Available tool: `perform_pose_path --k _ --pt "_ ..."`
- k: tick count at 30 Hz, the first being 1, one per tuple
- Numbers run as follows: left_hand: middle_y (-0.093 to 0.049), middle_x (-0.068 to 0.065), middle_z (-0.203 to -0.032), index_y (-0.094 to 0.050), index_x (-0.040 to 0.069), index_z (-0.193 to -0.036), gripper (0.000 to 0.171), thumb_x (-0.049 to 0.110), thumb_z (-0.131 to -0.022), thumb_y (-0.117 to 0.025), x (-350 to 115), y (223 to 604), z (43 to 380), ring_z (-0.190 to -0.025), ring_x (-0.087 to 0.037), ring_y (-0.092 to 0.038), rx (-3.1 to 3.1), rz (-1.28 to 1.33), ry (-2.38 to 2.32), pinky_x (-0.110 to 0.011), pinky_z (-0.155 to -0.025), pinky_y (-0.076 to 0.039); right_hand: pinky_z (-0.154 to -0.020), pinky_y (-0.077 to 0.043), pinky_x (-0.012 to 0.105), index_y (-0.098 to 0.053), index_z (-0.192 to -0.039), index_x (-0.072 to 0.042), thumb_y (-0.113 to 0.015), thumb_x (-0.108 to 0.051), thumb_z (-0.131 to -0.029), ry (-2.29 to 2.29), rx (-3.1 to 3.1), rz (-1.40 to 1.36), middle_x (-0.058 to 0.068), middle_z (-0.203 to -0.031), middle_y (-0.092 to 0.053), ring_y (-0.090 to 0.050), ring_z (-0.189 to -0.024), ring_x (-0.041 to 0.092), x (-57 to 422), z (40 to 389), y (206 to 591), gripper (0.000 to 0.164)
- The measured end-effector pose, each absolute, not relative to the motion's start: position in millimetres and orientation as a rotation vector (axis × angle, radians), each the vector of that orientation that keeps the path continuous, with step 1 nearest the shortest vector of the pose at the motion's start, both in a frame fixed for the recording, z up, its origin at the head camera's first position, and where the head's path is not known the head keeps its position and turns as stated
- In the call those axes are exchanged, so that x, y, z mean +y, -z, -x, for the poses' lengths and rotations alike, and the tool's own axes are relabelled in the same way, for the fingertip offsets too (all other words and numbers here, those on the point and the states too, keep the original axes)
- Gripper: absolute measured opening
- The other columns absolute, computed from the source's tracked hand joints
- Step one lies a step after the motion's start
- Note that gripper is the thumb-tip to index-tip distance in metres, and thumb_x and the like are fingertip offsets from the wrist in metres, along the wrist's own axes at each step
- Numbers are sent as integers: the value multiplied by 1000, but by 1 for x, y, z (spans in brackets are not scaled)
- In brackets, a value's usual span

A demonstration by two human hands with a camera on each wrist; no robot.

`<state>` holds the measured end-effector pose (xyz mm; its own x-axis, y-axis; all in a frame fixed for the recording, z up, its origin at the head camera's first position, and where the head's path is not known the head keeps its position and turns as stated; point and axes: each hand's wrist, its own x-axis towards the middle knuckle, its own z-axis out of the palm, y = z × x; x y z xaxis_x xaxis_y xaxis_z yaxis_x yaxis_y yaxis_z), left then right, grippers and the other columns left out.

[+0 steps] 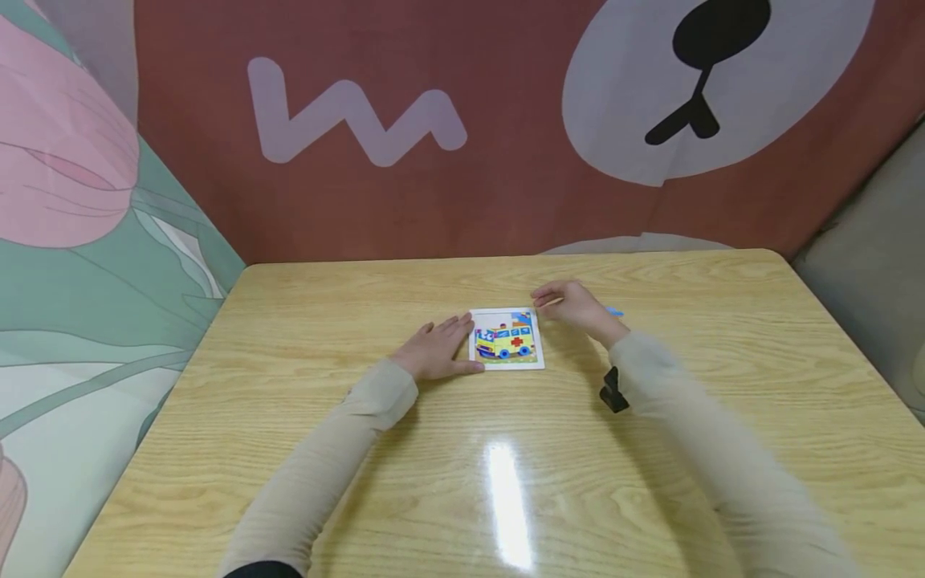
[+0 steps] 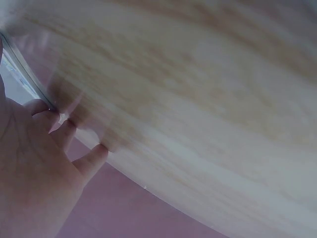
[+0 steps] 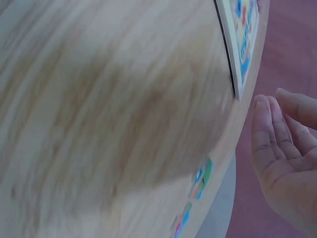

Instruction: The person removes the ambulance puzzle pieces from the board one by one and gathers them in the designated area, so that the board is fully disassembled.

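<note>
A small white-framed picture board [image 1: 515,367] lies flat on the table, showing a yellow ambulance [image 1: 515,343] with a red cross and blue wheels. Its upper left part looks plain white. My left hand [image 1: 437,351] rests at the board's left edge, fingers straight and spread, thumb by the lower left corner. Over the upper right corner hovers my right hand [image 1: 574,307], its fingers loosely bent. The right wrist view shows that hand [image 3: 285,144] with the thumb near the fingertips and nothing visible between them.
Two small colourful pieces [image 3: 201,178] lie on the wooden table [image 1: 433,482] beside the board; in the head view a blue bit [image 1: 615,311] peeks out behind my right wrist. A printed red-brown wall covering [image 1: 433,209] rises beyond the table's far edge.
</note>
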<state>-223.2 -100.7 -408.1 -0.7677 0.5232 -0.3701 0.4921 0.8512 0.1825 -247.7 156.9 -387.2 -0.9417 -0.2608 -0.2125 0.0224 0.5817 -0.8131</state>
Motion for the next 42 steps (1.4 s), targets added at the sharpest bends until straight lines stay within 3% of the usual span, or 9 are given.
perform_pose_path --k 4,13,24,31,42 --pt "-1 2 -163 -10 16 -155 88 67 -91 -41 -101 408 224 -151 -19 -7 2616 -744 -107 -50 -123 -12 -90 -53 34 -54 -127 8 -53 1 -93 1263 2500 227 27 -124 -58 -57 -116 37 148 249 395 35" --pt "-2 2 -163 -11 16 -155 88 67 -91 -42 -101 410 222 -151 -19 -8 2618 -734 -128 -49 -123 -12 -103 -47 45 -59 -125 1 -57 3 -90 1167 2516 187 22 -129 -56 -53 -121 36 137 248 402 35" --pt "-2 2 -163 -10 16 -155 88 67 -90 -41 -100 412 225 -151 -20 -8 2618 -733 -134 -50 -122 -12 -91 -48 39 -58 -126 1 -62 4 -86 1018 2554 303 21 -120 -58 -53 -103 28 134 252 403 40" --pt "-1 3 -163 -10 16 -155 89 67 -90 -42 -100 412 225 -151 -19 -7 2616 -728 -144 -50 -123 -11 -97 -48 43 -56 -127 3 -64 7 -85 971 2569 346 22 -124 -54 -53 -109 31 133 253 402 43" --pt "-1 3 -163 -9 16 -155 88 67 -91 -42 -101 411 225 -151 -18 -7 2617 -727 -130 -50 -123 -10 -96 -47 42 -54 -128 4 -63 7 -85 921 2597 349 21 -123 -48 -51 -106 30 131 253 404 44"
